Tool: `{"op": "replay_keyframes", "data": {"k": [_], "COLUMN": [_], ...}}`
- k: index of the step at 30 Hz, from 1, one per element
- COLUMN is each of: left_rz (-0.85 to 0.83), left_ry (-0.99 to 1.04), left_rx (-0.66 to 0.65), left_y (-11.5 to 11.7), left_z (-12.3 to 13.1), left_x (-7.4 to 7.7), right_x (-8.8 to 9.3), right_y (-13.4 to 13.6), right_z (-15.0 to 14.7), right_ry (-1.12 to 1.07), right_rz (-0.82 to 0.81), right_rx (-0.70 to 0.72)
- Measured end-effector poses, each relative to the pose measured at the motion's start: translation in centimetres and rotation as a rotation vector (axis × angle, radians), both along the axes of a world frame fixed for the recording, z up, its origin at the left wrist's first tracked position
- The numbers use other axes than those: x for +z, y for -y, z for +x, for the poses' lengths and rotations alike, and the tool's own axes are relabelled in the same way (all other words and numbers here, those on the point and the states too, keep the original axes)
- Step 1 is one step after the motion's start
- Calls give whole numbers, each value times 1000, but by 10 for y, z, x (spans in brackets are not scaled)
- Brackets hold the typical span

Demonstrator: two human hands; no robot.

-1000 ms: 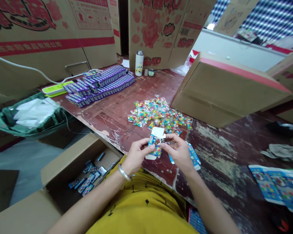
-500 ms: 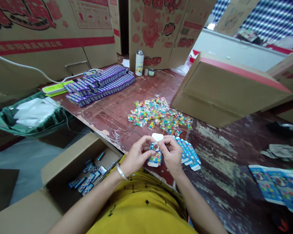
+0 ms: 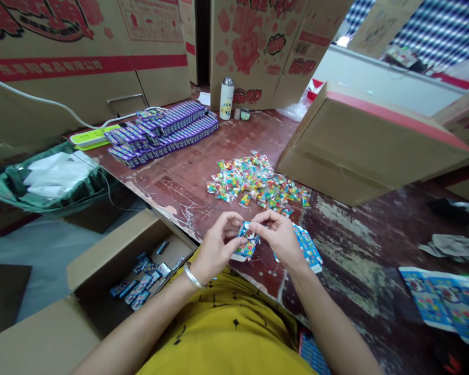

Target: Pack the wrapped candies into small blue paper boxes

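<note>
Both hands meet over the near table edge on one small blue printed box point(image 3: 245, 246). My left hand point(image 3: 218, 245) grips its left side with curled fingers. My right hand point(image 3: 279, 237) pinches its top end, where the flap now lies shut. Under my right hand lies a short stack of flat blue box blanks point(image 3: 308, 250). Just beyond the hands is a pile of colourful candy packets point(image 3: 256, 182).
Rows of filled purple boxes point(image 3: 164, 130) lie at the far left of the worn red table point(image 3: 203, 172). An open carton point(image 3: 113, 260) with several small boxes stands at my lower left. A big cardboard box point(image 3: 359, 140) sits to the right, printed sheets point(image 3: 445, 299) at far right, a flask point(image 3: 226, 99) behind.
The white top flap of the small box, standing open a second ago, has been folded down and closed by my right fingers. Both hands stayed in place.
</note>
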State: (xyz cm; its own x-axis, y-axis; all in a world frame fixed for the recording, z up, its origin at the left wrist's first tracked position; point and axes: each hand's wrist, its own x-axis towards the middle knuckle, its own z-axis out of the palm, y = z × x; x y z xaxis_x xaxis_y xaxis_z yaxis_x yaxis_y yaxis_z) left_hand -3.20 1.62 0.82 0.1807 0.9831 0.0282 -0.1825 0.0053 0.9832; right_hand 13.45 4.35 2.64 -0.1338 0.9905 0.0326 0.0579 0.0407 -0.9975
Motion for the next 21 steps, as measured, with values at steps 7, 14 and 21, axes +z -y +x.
{"op": "replay_keyframes", "data": {"k": [7,14,21], "left_rz": [39,-48,-95], "left_ry": [-14,-29,19], "left_rx": [-96,-92,-185], "left_y": [0,-1,-8], "left_z": [-4,-5,-6], "left_x": [3,-3,-2], "right_x": [0,7,-3], "right_y": [-12,2,-16], "right_z": [5,0,9], "right_ry": [21,287,206], "right_rz": [-78,207,-16], "right_rx": [23,-22,60]}}
